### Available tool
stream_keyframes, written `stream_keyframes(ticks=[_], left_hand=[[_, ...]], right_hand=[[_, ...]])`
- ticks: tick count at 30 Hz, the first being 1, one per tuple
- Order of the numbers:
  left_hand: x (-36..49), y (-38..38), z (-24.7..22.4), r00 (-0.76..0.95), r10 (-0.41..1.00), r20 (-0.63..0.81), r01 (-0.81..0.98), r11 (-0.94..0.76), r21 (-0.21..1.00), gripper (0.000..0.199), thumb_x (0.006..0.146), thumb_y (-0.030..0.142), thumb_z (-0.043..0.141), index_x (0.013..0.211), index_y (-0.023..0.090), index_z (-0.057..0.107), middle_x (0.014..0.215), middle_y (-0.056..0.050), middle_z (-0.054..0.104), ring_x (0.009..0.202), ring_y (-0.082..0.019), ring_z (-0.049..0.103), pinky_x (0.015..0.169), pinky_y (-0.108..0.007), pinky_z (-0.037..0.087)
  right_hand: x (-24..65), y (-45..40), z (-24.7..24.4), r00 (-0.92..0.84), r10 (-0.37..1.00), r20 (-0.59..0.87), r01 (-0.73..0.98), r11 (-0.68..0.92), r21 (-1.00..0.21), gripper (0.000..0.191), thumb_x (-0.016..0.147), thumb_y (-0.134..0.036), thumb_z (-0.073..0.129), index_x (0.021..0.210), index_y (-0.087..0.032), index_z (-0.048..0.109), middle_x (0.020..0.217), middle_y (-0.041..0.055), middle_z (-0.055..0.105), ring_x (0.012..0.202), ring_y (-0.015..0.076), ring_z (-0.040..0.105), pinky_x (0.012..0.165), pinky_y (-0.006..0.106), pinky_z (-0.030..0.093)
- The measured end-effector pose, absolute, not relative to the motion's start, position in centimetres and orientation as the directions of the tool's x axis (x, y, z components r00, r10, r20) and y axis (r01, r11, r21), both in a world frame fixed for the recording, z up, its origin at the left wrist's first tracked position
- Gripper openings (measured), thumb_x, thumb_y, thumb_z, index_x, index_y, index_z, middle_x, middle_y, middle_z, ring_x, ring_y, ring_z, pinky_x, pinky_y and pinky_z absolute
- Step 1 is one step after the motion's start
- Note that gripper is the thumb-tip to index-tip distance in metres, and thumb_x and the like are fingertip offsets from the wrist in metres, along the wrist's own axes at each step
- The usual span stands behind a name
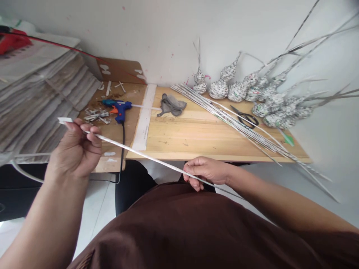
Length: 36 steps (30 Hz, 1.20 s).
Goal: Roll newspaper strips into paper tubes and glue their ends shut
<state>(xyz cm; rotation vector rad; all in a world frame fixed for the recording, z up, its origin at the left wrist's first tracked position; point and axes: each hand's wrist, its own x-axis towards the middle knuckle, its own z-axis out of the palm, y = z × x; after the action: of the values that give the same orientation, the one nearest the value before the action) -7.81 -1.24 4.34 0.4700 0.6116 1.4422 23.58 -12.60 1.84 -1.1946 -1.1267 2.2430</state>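
Observation:
A long, thin white paper stick [140, 153] slants down to the right between my two hands, above the table's front edge. My left hand [80, 147] is closed round its upper end, where a flat white paper flap [65, 120] sticks out past the thumb. Fingers and thumb of my right hand [203, 172] pinch the stick further down, in front of my brown top. The stick's thin darker end runs on past my right hand, below the forearm.
On the wooden table [168, 138] lie a blue glue gun [120, 110], paper scraps [97, 116], a grey cloth [172, 104], a bundle of paper sticks [224, 117] and black scissors [246, 118]. Woven paper shapes [218, 89] stand along the wall. Stacked paper [36, 101] rises at left.

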Motion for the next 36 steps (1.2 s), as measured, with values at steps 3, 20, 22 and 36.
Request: stream_keyframes(ticks=[3, 20, 22, 36], left_hand=[[-7.9, -1.2, 4.2, 0.032, 0.995, -0.098, -0.773, 0.087, 0.628, 0.019, 0.091, 0.026, 0.048, 0.081, 0.014, 0.058, 0.063, 0.003, 0.059, 0.065, -0.006, 0.060, 0.053, -0.008, 0.053], [-5.2, -3.1, 3.4, -0.081, 0.970, -0.228, -0.709, 0.105, 0.698, 0.018, 0.090, 0.016, 0.053, 0.080, 0.010, 0.067, 0.071, -0.004, 0.066, 0.071, -0.012, 0.070, 0.064, -0.015, 0.058], [-5.3, -3.3, 3.3, -0.062, 0.969, -0.240, -0.723, 0.122, 0.680, 0.017, 0.089, 0.018, 0.055, 0.081, 0.011, 0.067, 0.073, -0.004, 0.067, 0.072, -0.013, 0.070, 0.065, -0.015, 0.059], [-5.5, -3.6, 2.7, 0.010, 0.960, -0.280, -0.766, 0.187, 0.616, 0.009, 0.084, 0.017, 0.063, 0.081, 0.013, 0.070, 0.074, -0.004, 0.067, 0.074, -0.013, 0.070, 0.067, -0.015, 0.059]], right_hand=[[23.5, -12.8, 2.2, -0.575, 0.644, -0.505, 0.079, -0.570, -0.818, 0.038, 0.087, -0.049, 0.057, 0.082, -0.012, 0.060, 0.055, -0.0007, 0.057, 0.049, 0.0095, 0.056, 0.047, 0.019, 0.041], [19.8, -12.1, 4.6, -0.340, 0.910, -0.236, 0.517, -0.029, -0.855, 0.037, 0.093, -0.051, 0.044, 0.091, -0.019, 0.063, 0.072, 0.0028, 0.057, 0.065, 0.0135, 0.053, 0.064, 0.026, 0.042], [19.3, -11.9, 4.4, -0.357, 0.903, -0.238, 0.503, -0.029, -0.864, 0.039, 0.094, -0.051, 0.041, 0.088, -0.019, 0.062, 0.066, 0.0011, 0.054, 0.060, 0.0127, 0.051, 0.061, 0.026, 0.041], [17.1, -10.0, 4.3, -0.522, 0.741, -0.423, 0.361, -0.257, -0.896, 0.051, 0.095, -0.059, 0.026, 0.085, -0.018, 0.055, 0.049, -0.0054, 0.039, 0.044, 0.0116, 0.047, 0.050, 0.024, 0.040]])
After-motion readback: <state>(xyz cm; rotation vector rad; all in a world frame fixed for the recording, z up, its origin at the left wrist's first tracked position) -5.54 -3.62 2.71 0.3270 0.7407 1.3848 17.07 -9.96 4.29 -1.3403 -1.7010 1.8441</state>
